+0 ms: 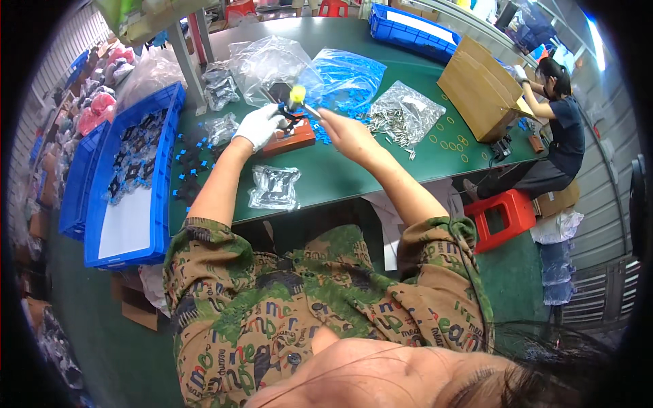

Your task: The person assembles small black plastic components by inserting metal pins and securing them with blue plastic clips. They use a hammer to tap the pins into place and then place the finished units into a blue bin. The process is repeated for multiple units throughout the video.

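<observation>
My right hand is bare and wrapped round the handle of a small hammer with a yellow head. The hammer head hangs over a reddish-brown block on the green table. My left hand, in a white glove, is closed on a small black part at the top of the block. Its fingertips partly hide that part. Beyond the hands lie a heap of small blue pieces and a pile of silvery metal pins spilling from a clear bag. A bagged black part lies near the front edge.
At the left, a blue crate holds several black and blue parts. Loose black-and-blue pieces lie beside it. Yellow rings and a cardboard box are on the right, where another person sits. A red stool stands below.
</observation>
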Tool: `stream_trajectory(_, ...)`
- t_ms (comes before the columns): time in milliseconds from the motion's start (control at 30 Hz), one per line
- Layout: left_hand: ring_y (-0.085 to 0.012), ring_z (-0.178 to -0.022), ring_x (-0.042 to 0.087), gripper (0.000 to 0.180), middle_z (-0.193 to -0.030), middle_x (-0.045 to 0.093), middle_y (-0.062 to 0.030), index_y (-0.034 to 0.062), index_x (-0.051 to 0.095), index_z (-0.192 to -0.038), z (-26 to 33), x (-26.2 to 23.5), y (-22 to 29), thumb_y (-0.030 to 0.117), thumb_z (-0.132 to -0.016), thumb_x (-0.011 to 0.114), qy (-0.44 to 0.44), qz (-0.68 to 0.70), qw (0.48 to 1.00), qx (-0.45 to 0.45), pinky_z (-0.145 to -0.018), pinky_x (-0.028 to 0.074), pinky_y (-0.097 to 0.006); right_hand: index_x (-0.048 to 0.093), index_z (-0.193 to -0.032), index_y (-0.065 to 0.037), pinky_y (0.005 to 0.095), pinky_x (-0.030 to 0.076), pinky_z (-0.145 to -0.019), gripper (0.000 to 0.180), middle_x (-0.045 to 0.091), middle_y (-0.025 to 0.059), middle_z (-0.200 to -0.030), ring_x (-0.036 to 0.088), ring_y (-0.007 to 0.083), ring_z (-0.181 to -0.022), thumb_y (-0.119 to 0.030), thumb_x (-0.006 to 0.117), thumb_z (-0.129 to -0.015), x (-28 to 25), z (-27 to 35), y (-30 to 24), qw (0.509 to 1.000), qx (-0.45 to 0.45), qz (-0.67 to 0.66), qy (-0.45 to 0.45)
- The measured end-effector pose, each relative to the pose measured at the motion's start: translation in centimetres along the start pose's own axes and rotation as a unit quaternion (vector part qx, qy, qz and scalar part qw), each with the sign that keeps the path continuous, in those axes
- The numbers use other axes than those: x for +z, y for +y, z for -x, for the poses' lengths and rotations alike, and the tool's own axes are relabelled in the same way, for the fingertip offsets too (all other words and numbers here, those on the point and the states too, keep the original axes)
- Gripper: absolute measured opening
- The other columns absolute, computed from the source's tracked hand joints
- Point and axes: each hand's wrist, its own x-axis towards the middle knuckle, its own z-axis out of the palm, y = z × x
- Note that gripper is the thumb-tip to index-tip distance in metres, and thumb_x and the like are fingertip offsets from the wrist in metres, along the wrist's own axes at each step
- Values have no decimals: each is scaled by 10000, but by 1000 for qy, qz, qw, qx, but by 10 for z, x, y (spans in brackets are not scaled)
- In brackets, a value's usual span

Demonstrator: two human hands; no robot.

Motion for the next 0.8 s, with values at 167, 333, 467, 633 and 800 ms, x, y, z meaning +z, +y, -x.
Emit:
stream_trajectory(167, -323, -1024, 691, 359, -1105, 721, -177, 69, 659, -1235, -8, -6, 0, 277, -945, 619, -41, 14, 999, -23, -928, 518, -392, 573, -1339, -87, 483, 532, -761, 335, 698, 240, -986, 678, 449, -906, -275, 543, -1064, -9, 8, -5, 983, -56, -96, 146)
stream_trajectory(333, -320, -1008, 698, 631, -1128, 713, -164, 93, 552, -1439, -15, -2, -12, 247, -860, 750, 24, 22, 997, -64, -946, 539, -414, 582, -1342, -72, 370, 509, -693, 329, 660, 152, -841, 664, 260, -741, -254, 549, -1070, -8, 23, 3, 971, 6, -202, 127)
stream_trajectory(467, -329, -1036, 693, 549, -1105, 715, -175, 89, 629, -1319, -18, -13, -3, 284, -829, 782, 34, -10, 997, -70, -935, 539, -402, 586, -1368, -50, 311, 489, -647, 352, 607, 53, -773, 587, 124, -689, -240, 551, -1074, -6, 40, 13, 967, 38, -228, 104)
stream_trajectory(633, -360, -952, 696, 417, -1016, 724, -188, 62, 757, -952, -19, -45, 7, 453, -807, 760, -90, -322, 942, -29, -836, 546, -437, 571, -1408, -5, 268, 480, -641, 391, 591, 5, -790, 558, 83, -711, -214, 552, -1078, 3, 56, 24, 965, 56, -235, 97)
stream_trajectory(800, -368, -963, 708, 392, -1042, 740, -161, 86, 748, -1030, -19, -51, 56, 444, -930, 622, -174, -430, 886, 5, -870, 546, -446, 572, -1407, -5, 267, 482, -635, 387, 590, 0, -789, 559, 82, -708, -209, 545, -1080, 10, 65, 35, 964, 63, -232, 111)
